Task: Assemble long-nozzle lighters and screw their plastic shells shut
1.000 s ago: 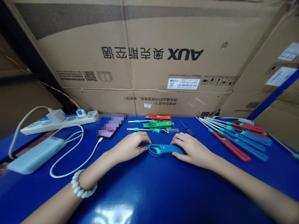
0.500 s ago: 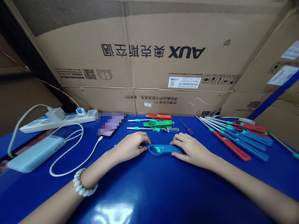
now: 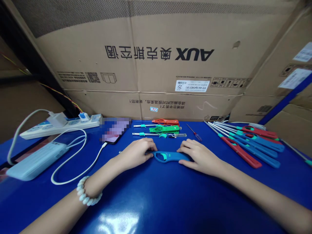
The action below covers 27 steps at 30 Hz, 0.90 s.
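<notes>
A blue long-nosed lighter [image 3: 168, 156] with a teal trigger lies flat on the blue table [image 3: 156, 201], its metal nose pointing left. My left hand [image 3: 136, 152] covers the nose end, fingers curled over it. My right hand [image 3: 197, 154] rests on the handle end, fingers bent down on it. Both hands press the lighter against the table. A white bead bracelet [image 3: 88, 194] sits on my left wrist.
Behind the hands lie a red lighter [image 3: 165, 122], a green one [image 3: 164, 129] and a small screwdriver [image 3: 194, 132]. A pile of red and blue lighters [image 3: 248, 143] lies at the right. At the left are a phone [image 3: 113, 130], power bank [image 3: 36, 161], power strip [image 3: 60, 125]. Cardboard boxes [image 3: 156, 61] stand behind.
Both hands stay on the blue lighter with almost no movement; the view has shifted slightly.
</notes>
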Each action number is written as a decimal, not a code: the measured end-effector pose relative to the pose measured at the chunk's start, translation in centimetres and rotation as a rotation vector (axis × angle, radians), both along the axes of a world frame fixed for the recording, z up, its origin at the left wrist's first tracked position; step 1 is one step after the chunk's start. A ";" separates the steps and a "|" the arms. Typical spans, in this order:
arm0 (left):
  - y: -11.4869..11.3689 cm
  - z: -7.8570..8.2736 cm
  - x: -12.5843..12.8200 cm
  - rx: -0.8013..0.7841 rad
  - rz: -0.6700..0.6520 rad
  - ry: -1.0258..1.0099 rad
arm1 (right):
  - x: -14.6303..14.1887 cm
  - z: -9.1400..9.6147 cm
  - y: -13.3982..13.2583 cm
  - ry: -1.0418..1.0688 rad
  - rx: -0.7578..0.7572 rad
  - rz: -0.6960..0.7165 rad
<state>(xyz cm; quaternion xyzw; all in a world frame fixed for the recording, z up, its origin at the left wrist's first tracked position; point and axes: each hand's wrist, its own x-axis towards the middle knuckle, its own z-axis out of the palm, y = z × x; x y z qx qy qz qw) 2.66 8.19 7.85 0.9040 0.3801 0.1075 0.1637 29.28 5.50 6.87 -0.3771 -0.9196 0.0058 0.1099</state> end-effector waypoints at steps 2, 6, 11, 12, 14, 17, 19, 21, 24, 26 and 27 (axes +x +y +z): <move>0.0 -0.1 0.0 -0.002 -0.002 0.003 | 0.0 0.0 0.0 -0.008 -0.003 -0.004; 0.1 -0.2 0.0 -0.002 -0.001 -0.004 | 0.0 0.0 0.0 -0.030 -0.015 -0.010; 0.0 -0.2 0.2 0.003 0.000 0.017 | -0.1 0.0 0.0 -0.023 -0.061 -0.027; -0.1 -0.1 0.3 0.006 0.002 0.023 | -0.2 -0.1 0.0 -0.014 -0.083 -0.038; -0.2 -0.1 0.3 0.001 0.010 0.030 | -0.2 -0.1 0.0 0.018 -0.141 -0.070; -0.3 -0.2 0.2 -0.032 0.018 0.009 | -0.3 -0.1 -0.1 0.083 -0.243 -0.119; -0.4 -0.2 0.1 -0.051 -0.001 -0.023 | -0.3 0.0 -0.2 0.124 -0.312 -0.132; -0.4 0.0 -0.1 -0.066 -0.025 -0.052 | -0.3 0.1 -0.3 0.167 -0.366 -0.131; -0.4 0.4 -0.1 -0.112 -0.026 -0.076 | -0.5 0.3 -0.5 0.230 -0.402 -0.134; -0.4 0.7 -0.1 -0.157 0.013 -0.081 | -0.6 0.4 -0.6 0.248 -0.420 -0.150; -0.4 0.7 0.0 -0.179 0.037 -0.081 | -0.6 0.5 -0.7 0.246 -0.427 -0.159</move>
